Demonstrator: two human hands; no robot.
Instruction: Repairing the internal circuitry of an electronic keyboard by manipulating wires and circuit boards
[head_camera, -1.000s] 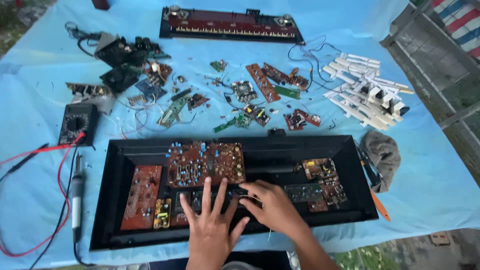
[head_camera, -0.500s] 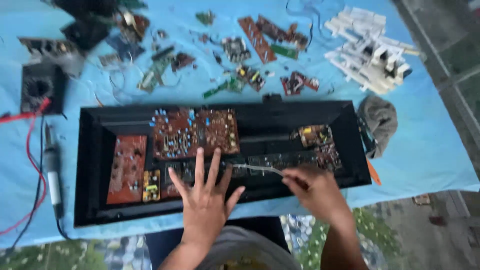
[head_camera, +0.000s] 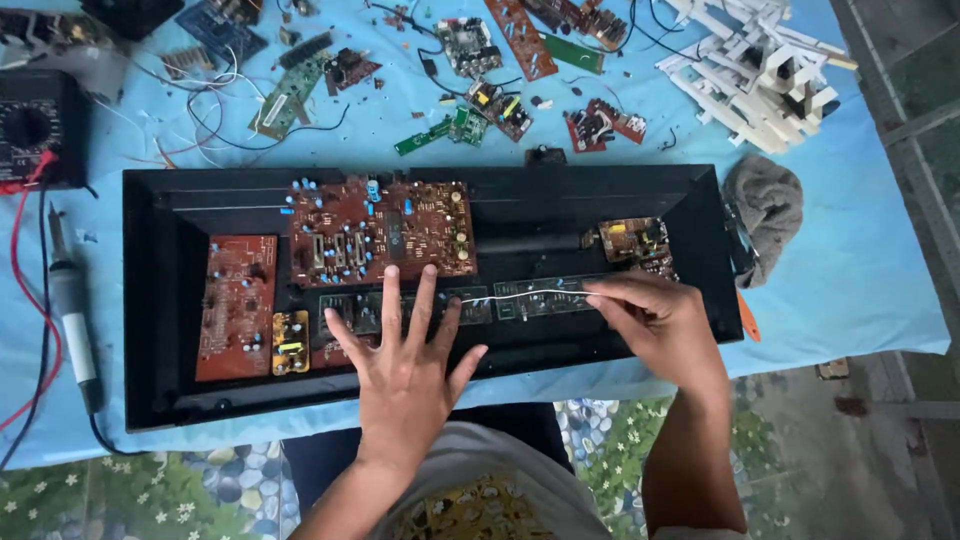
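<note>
A long black plastic case (head_camera: 160, 330) lies open on the blue-covered table, with brown circuit boards (head_camera: 380, 232) mounted inside. My left hand (head_camera: 405, 365) rests flat with fingers spread on the dark boards near the case's front middle. My right hand (head_camera: 655, 320) pinches the right end of a thin white wire (head_camera: 525, 294), which stretches taut leftward to the boards by my left fingertips. A small board (head_camera: 632, 240) with a yellow part sits just behind my right hand.
A soldering iron (head_camera: 70, 310) and a black multimeter (head_camera: 35, 130) with red leads lie at left. Loose boards and wires (head_camera: 480, 100) are scattered behind the case. White plastic keys (head_camera: 760, 70) are piled at back right; a grey rag (head_camera: 765, 205) lies beside the case.
The camera has moved in closer. My right hand has drawn away rightward from my left, pulling the white wire out taut. My left hand stays pressed on the boards.
</note>
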